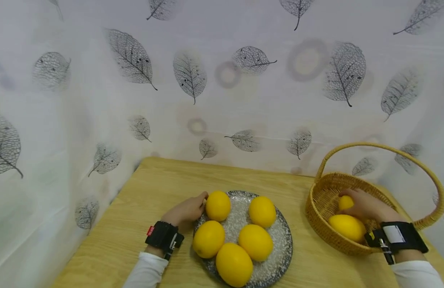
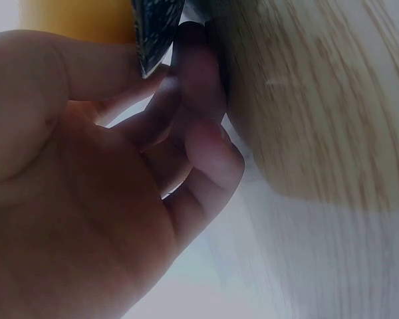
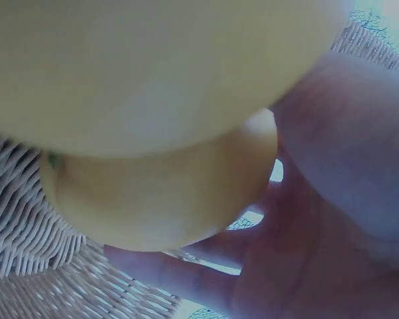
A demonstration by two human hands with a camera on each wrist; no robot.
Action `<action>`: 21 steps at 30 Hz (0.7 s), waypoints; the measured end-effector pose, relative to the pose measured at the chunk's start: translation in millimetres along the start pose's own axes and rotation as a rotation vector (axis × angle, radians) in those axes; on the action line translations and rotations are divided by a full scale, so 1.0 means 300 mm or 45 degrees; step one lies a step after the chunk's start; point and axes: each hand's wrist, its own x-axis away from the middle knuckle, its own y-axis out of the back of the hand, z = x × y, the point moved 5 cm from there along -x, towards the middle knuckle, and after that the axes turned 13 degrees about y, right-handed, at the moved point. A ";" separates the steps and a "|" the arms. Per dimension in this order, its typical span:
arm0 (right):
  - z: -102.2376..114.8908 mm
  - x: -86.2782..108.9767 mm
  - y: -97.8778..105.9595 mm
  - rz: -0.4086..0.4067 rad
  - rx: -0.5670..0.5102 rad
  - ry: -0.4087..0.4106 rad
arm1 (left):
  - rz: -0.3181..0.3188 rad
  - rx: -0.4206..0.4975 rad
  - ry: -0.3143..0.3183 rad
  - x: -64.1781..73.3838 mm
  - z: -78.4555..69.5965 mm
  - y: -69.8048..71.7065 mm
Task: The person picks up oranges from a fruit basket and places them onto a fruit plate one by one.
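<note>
My left hand (image 1: 187, 210) grips the left rim of a speckled grey plate (image 1: 281, 244). In the left wrist view, its curled fingers (image 2: 203, 80) lie under the dark plate edge (image 2: 158, 30), close to the tabletop. Several yellow lemons (image 1: 262, 212) rest on the plate. On the right, my right hand (image 1: 367, 206) reaches into a wicker basket (image 1: 321, 228) and holds a lemon (image 1: 346, 203). The right wrist view shows fingers round that lemon (image 3: 166, 199). A second lemon (image 1: 347, 228) lies in front of it in the basket, filling the top of that view.
The basket's tall arched handle (image 1: 378, 145) rises above my right hand and wrist. Plate and basket stand apart on a light wooden table (image 1: 179, 176). A pale leaf-print cloth (image 1: 222, 112) hangs behind the table and along its left side.
</note>
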 end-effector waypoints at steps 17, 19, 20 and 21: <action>0.093 -0.006 0.087 -0.137 -0.012 -0.008 | 0.012 0.033 0.021 0.005 -0.008 0.006; 0.113 -0.003 0.100 -0.159 -0.005 0.002 | 0.014 0.026 0.029 0.005 -0.004 0.003; 0.125 -0.002 0.106 -0.173 -0.003 0.011 | 0.016 0.028 0.036 0.004 -0.002 0.001; 0.138 0.000 0.113 -0.189 0.002 0.019 | 0.018 0.028 0.043 0.004 0.001 -0.002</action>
